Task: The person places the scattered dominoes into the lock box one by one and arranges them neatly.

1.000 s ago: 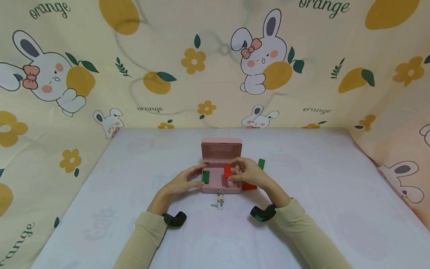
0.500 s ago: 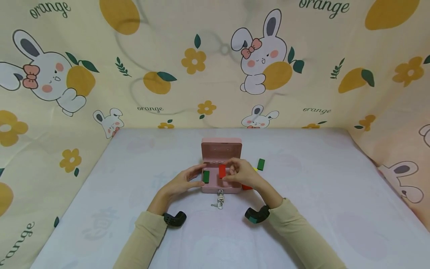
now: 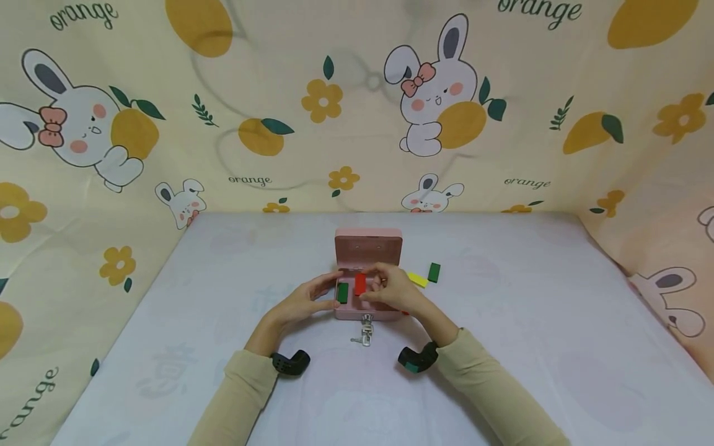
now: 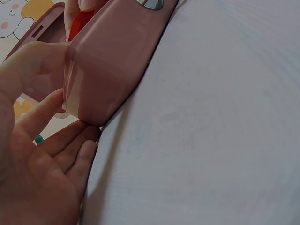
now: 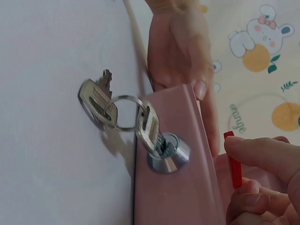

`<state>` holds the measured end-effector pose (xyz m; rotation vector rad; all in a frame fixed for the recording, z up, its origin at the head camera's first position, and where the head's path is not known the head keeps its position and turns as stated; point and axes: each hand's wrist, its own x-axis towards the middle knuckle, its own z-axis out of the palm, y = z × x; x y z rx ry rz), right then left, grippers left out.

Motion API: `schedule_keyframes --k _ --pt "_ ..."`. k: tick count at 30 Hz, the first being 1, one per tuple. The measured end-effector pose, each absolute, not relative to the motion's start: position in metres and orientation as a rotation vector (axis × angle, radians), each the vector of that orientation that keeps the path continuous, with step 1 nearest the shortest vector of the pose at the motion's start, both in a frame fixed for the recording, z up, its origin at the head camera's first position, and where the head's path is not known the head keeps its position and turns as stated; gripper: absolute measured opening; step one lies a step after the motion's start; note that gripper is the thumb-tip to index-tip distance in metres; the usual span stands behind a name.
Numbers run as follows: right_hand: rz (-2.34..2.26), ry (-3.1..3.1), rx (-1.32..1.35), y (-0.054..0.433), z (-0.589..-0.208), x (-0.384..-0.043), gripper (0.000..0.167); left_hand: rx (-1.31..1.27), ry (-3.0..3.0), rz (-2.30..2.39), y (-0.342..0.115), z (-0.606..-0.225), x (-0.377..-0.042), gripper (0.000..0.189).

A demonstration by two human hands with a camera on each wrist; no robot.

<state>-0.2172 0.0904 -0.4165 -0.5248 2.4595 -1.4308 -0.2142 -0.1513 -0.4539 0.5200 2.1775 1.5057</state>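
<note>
From here the right hand (image 3: 390, 288) hides part of the inside of the pink box (image 3: 368, 250); outside, a second red piece (image 3: 405, 313) shows only a sliver.

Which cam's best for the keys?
Right wrist: close-up, one key in the lock of the pink box, the other key beside it. Head shows them tiny, at the box's front; left wrist catches part of the lock, no keys.

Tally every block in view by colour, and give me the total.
Green: 2 (one green block in the box, one green block on the table)
Red: 2 (one red block in the right hand, one mostly hidden red block by the right wrist)
Yellow: 1 (yellow block beyond the wrist)
Total: 5
</note>
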Motion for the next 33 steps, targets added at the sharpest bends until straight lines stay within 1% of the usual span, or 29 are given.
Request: schedule_keyframes --k 10,23,33 --pt "-1.408 2.513 -0.572 0.081 -0.419 -0.218 0.046 0.529 2.175 1.512 -0.151 -0.454 -0.217 0.069" --pt "-1.286 2.583 -0.439 0.069 -0.432 -0.220 0.046 0.542 2.168 1.522 -0.151 -0.455 -0.217 0.068" --pt "-1.240 2.615 -0.330 0.062 -0.435 -0.216 0.047 0.519 2.161 1.521 -0.151 -0.454 -0.215 0.068"
